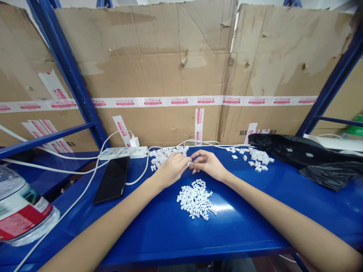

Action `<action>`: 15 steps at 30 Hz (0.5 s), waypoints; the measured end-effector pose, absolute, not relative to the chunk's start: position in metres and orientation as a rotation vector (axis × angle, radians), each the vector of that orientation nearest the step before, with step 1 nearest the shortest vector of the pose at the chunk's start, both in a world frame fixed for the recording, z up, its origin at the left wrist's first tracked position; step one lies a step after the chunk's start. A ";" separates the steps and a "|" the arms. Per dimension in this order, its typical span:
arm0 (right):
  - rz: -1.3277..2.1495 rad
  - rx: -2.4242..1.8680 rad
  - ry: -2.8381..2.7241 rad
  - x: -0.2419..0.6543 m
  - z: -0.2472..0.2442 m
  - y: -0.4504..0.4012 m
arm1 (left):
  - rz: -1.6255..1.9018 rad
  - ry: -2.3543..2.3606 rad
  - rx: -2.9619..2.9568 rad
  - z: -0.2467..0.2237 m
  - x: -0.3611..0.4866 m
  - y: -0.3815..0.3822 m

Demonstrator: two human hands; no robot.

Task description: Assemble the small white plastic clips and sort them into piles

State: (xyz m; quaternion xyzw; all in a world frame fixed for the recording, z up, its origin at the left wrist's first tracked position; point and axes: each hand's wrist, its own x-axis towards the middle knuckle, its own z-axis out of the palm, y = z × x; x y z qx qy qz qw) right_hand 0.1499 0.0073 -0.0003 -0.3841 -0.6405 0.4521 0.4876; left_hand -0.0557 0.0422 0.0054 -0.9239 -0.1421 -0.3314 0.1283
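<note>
I have both bare hands near the centre of the frame, their fingertips almost meeting. A small white plastic piece (189, 163) sits right where they come together, mostly covered by the fingers, so I can't make out its full shape. It lies at the very tips of the left hand (171, 167), whose fingers are bunched together and bent toward it; the thumb there is out of my sight, so I cannot tell how that side grips. From the other side, the right hand (208, 164) curls its forefinger and thumb in, pinching at the same piece, with the thumb tip touching it.

Just below the hands, at lower centre, I see a loose heap of tiny white plastic parts (195, 200) on the glossy blue tabletop (241, 234). A second pile of blocky white plastic parts (161, 154) lies behind the left hand, partly hidden by it. More white plastic blocks (259, 156) are scattered right of centre, beside a crumpled black plastic bag (283, 151). At centre left lies a flat black phone (112, 179), just in front of a white power strip (119, 152).
</note>
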 end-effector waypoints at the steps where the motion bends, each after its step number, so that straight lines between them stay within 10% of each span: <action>1: 1.103 -0.934 -1.560 0.150 -0.001 0.008 | -0.961 -0.405 -2.687 0.006 -0.056 0.042; 15: 1.140 -0.929 -1.601 0.154 -0.001 0.011 | -0.981 -0.327 -2.682 0.008 -0.057 0.040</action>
